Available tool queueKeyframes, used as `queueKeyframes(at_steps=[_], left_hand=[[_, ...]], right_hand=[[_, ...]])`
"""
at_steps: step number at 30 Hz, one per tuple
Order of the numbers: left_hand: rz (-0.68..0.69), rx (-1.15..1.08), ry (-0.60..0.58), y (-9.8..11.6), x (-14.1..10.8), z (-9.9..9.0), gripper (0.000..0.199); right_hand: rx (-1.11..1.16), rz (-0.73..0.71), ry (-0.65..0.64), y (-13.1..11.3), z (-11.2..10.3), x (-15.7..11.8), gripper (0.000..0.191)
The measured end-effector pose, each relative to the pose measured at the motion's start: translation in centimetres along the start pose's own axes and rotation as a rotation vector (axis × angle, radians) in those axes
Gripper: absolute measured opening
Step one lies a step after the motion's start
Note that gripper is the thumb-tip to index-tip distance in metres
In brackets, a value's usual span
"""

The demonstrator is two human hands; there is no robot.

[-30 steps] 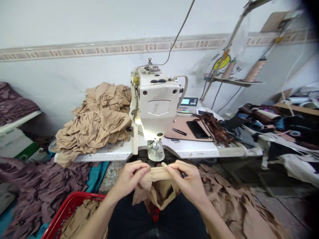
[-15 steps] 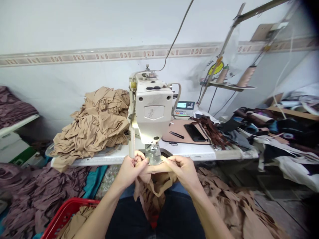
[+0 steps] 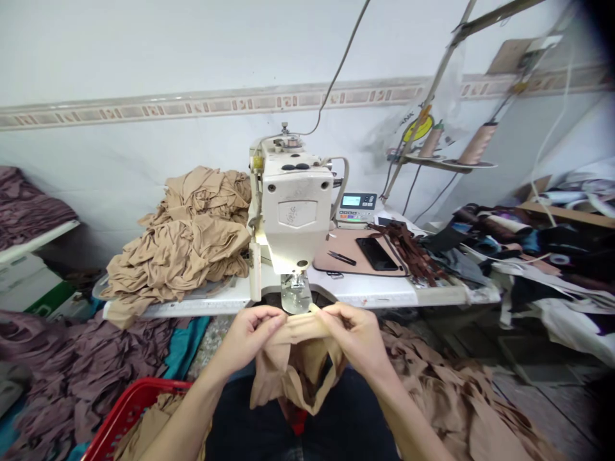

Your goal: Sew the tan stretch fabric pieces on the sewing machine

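The tan garment (image 3: 271,378) is at the lower centre of the frame, soft and thin, its stitched band (image 3: 302,328) drawn into a flat strip while the rest hangs in loose folds around a dark opening. The left hand (image 3: 252,336) and the right hand (image 3: 358,336) each have their fingers pinched on an end of that band, thumbs on top. Just above it stands the sewing machine (image 3: 295,211), hard, boxy and off-white, on a smooth white surface (image 3: 369,293). Left of the machine rises a crumpled tan pile (image 3: 187,240); right of it, a flat pink mat (image 3: 339,239) carries a glossy black phone (image 3: 377,254) and dark metal snips (image 3: 342,258). At the lower left, a red plastic basket (image 3: 118,410) holds rumpled tan cloth (image 3: 156,419). Wrinkled purple cloth (image 3: 96,371) lies beyond it. Compared with half a second ago, the hands sit a little lower in the frame, clear of the machine's shiny plate, and the garment's opening shows wider.
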State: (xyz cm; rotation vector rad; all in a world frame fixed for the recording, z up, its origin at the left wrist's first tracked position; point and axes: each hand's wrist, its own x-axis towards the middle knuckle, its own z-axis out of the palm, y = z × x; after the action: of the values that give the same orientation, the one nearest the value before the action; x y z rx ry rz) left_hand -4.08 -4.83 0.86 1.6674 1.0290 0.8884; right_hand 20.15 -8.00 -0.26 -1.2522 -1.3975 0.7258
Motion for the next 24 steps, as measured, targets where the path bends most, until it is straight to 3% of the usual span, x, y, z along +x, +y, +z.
queueKeyframes(at_steps=[5, 10, 18, 24], left_hand=[[-0.078, -0.055, 0.149, 0.3, 1.7, 0.5, 0.031], [-0.026, -0.086, 0.282, 0.2, 3.4, 1.4, 0.026], [0.019, -0.214, 0.252, -0.3, 5.5, 2.0, 0.036], [0.022, -0.277, 0.232, -0.9, 5.6, 2.3, 0.041]], right_hand=[[0.087, 0.102, -0.024, 1.1, 0.3, 2.0, 0.042], [0.175, 0.143, 0.018, 2.3, 0.2, 3.3, 0.048], [0.211, 0.137, 0.053, 4.1, 0.0, 4.6, 0.046], [0.232, 0.188, 0.049, 4.7, 0.3, 3.8, 0.049]])
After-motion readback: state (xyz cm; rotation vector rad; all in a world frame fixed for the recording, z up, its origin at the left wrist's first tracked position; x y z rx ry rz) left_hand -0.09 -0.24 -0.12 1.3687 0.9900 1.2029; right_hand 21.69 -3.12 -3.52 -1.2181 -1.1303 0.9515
